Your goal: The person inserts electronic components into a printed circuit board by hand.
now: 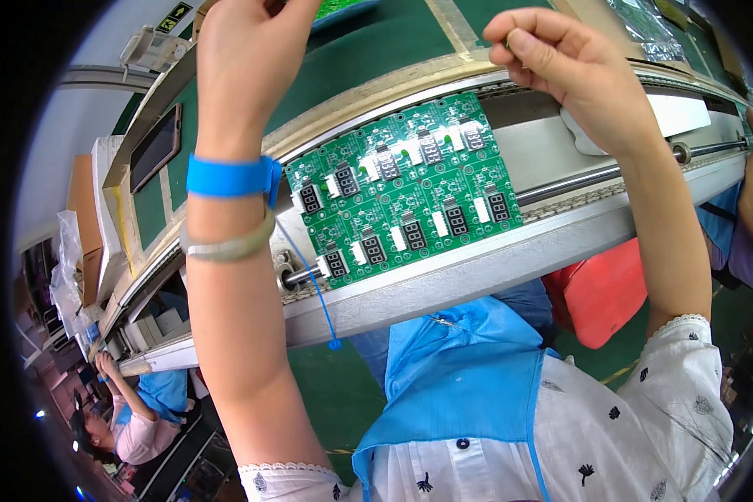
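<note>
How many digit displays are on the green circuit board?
10 seven-segment displays on the green circuit board: five along its far row, five along its near row. None looks hidden.

Two bare hands [251, 58] [569, 71], one blue wristband [226, 176], one bangle [230, 246], one green circuit-board panel [410, 191] and ten digit displays [412, 236] in two rows of five.

left hand [255, 38] by green parts [340, 10] at the top edge, right hand [565, 63] raised, fingers curled, green circuit-board panel [403, 186] with black digit displays [456, 220] across conveyor rails [443, 289], blue wrist strap [224, 176]
</note>
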`<state>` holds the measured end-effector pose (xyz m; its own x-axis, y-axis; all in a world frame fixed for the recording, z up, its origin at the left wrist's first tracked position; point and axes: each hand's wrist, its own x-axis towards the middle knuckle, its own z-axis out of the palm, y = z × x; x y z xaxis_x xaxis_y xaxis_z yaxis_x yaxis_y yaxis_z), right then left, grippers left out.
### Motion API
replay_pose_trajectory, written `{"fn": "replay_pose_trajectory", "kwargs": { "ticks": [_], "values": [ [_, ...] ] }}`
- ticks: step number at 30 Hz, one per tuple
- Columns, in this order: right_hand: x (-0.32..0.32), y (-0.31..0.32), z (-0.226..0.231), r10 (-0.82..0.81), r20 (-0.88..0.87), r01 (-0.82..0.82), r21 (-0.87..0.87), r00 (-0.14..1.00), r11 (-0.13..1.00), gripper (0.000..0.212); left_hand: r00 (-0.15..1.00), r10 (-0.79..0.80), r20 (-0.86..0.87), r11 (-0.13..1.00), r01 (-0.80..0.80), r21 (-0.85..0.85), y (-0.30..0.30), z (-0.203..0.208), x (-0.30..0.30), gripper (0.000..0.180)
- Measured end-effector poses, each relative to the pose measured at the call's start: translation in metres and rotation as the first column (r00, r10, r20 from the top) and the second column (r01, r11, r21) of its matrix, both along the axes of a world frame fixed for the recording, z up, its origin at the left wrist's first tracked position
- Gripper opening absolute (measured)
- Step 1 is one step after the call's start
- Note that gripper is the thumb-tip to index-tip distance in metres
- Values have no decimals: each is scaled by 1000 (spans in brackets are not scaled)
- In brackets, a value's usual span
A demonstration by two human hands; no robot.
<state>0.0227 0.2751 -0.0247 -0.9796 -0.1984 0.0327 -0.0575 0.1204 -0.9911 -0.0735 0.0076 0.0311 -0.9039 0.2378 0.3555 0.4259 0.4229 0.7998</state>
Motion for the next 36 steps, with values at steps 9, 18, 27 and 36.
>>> {"fn": "replay_pose_trajectory", "kwargs": {
  "ticks": [9,18,27,36],
  "values": [
    [24,-9,-2,6,-100,2,79,995,997,27,980,-143,142,985,127,116,-50,-22,58,19],
    [26,-3,-8,-61,-43,65,102,997,993,19,953,-127,276,967,57,249,-66,-32,83,21],
    [27,-6,-7,29,-165,30,345,986,938,18,947,-110,303,960,23,278,-75,-38,81,18],
    [29,-25,-1,167,-383,91,572,908,815,31,952,-117,281,966,44,253,-77,-39,81,17]
  ]
}}
